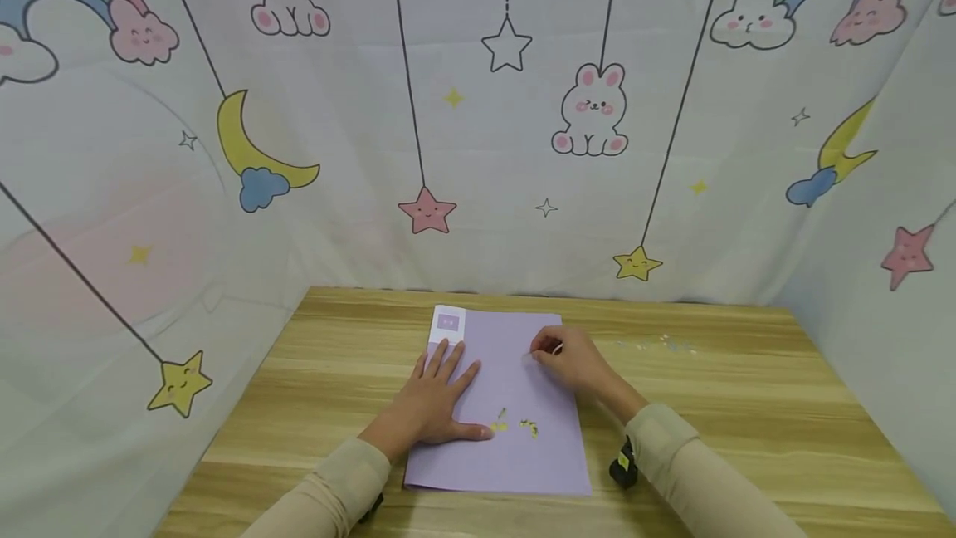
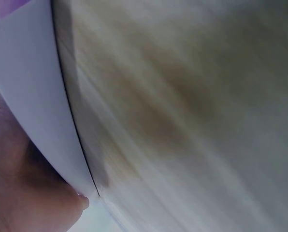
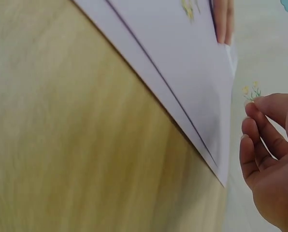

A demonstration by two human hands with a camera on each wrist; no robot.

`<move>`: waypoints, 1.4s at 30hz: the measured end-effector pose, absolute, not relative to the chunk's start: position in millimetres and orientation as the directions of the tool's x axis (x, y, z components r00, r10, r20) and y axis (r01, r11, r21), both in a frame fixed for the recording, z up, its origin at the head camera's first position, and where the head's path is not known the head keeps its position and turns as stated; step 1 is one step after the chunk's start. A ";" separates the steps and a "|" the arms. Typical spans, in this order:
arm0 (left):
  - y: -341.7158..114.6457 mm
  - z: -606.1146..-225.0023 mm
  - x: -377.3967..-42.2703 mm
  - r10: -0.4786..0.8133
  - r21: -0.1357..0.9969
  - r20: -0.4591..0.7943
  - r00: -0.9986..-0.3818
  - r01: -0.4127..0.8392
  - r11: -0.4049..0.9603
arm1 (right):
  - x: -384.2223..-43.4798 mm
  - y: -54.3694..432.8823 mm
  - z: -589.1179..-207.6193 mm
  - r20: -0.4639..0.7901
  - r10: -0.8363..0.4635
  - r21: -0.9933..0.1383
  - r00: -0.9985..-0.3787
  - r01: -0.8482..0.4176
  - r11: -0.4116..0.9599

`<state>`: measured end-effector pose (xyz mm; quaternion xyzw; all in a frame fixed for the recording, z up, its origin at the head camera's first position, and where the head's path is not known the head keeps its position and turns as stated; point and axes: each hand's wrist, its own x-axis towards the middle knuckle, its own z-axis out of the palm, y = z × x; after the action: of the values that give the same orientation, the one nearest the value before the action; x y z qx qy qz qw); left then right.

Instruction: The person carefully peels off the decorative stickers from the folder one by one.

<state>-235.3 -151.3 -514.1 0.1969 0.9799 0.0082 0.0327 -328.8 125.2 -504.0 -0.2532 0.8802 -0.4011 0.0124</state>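
Observation:
A purple paper folder or booklet (image 1: 515,465) lies on the table, with a white patch bearing a small purple square (image 1: 448,323) at its top left corner. My left hand (image 1: 433,405) rests flat on its left side, fingers spread, thumb beside a yellow flower sticker (image 1: 499,427). Another yellow-and-green sticker (image 1: 530,427) sits just to the right of that one. Over the upper right part of the purple sheet, my right hand (image 1: 578,362) pinches a tiny clear sticker with yellow flowers (image 3: 252,92) between thumb and forefinger.
Several small pale stickers (image 1: 665,344) are scattered on the wooden table (image 1: 717,422) to the right of the folder. A white curtain printed with stars, rabbits and rainbows (image 1: 478,139) hangs behind the table and along both sides.

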 end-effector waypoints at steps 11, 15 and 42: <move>-155.4 -521.0 -234.7 0.392 0.056 -0.060 -0.918 0.389 0.920 | -337.3 164.7 -488.0 0.198 -0.404 -0.721 -0.893 -0.412 0.557; -154.9 -518.2 -234.2 0.391 0.055 -0.065 -0.918 0.388 0.920 | -338.9 179.5 -480.4 0.196 -0.397 -0.718 -0.897 -0.407 0.565; -152.8 -512.4 -233.1 0.391 0.059 -0.064 -0.918 0.388 0.920 | -343.9 255.7 -493.4 0.273 -0.341 -0.563 -0.899 -0.437 0.702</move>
<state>-233.1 -152.8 -512.4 0.1990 0.9790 0.0227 0.0374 -343.9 255.7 -493.4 -0.2116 0.9195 -0.3230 -0.0742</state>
